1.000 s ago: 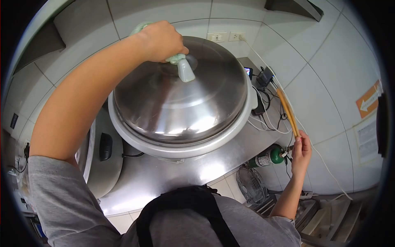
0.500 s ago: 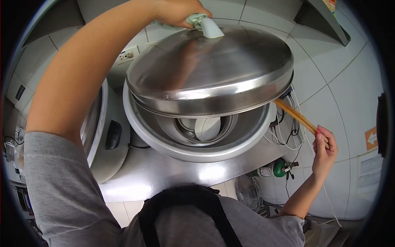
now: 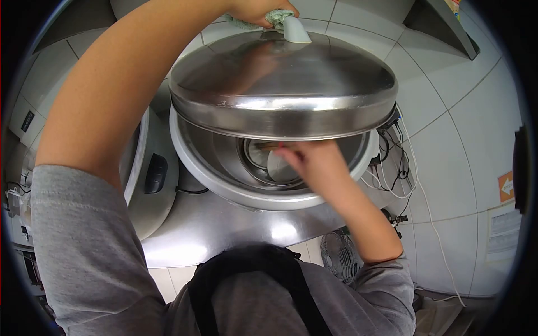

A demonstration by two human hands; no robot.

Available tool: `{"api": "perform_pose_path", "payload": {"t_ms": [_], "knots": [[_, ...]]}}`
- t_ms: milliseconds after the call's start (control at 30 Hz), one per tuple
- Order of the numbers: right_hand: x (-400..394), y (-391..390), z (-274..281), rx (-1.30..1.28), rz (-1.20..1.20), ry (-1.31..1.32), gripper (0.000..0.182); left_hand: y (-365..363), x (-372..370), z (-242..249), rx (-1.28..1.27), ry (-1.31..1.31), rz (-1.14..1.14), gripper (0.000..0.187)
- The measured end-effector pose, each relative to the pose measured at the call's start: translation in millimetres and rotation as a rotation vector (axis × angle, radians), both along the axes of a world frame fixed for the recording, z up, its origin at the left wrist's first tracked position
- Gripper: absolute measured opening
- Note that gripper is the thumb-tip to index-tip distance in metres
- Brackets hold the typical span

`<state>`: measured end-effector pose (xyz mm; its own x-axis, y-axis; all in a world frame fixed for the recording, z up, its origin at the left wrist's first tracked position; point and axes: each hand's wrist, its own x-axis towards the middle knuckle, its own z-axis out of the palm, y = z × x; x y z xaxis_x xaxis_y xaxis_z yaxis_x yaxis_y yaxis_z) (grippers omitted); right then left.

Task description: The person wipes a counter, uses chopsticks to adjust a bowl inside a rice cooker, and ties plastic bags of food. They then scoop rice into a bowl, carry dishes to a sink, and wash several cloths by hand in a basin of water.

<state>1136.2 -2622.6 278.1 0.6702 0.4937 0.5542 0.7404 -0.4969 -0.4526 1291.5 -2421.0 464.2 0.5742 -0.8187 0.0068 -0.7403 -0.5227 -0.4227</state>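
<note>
High over the cooker, my left hand (image 3: 260,10) grips the white handle (image 3: 297,31) of a large domed steel lid (image 3: 280,73) through a green cloth (image 3: 278,17). The lid is tilted up, its front edge raised above the wide round cooker (image 3: 241,196). Under that edge, my right hand (image 3: 308,159) reaches into the opening, fingers closed on wooden chopsticks (image 3: 268,145), whose far ends are hidden. Below them sits a round metal pot (image 3: 246,162) holding a flat white piece (image 3: 277,168), partly covered by the hand.
The cooker stands on a steel counter (image 3: 179,235). A second cooker (image 3: 154,207) is close on the left. White cables (image 3: 414,179) and plugs hang by the tiled wall at right. A fan (image 3: 339,255) stands below the counter.
My right hand has swung the chopsticks from outside the cooker on the right, in under the lid. The lid, held by my left hand, has risen slightly.
</note>
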Motion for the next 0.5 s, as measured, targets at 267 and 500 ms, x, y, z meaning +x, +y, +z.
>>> {"api": "perform_pose_path", "payload": {"t_ms": [267,500], "knots": [[-24.8,-12.3,40.2,0.086,-0.012,0.193,0.016,1.6,-13.0,-2.5,-0.031,0.017,0.020,0.021],[-55.2,-47.4,38.7,-0.359,-0.337,0.043,0.038,-1.1,-10.9,-25.0,-0.054,-0.069,-0.088,0.035]]}}
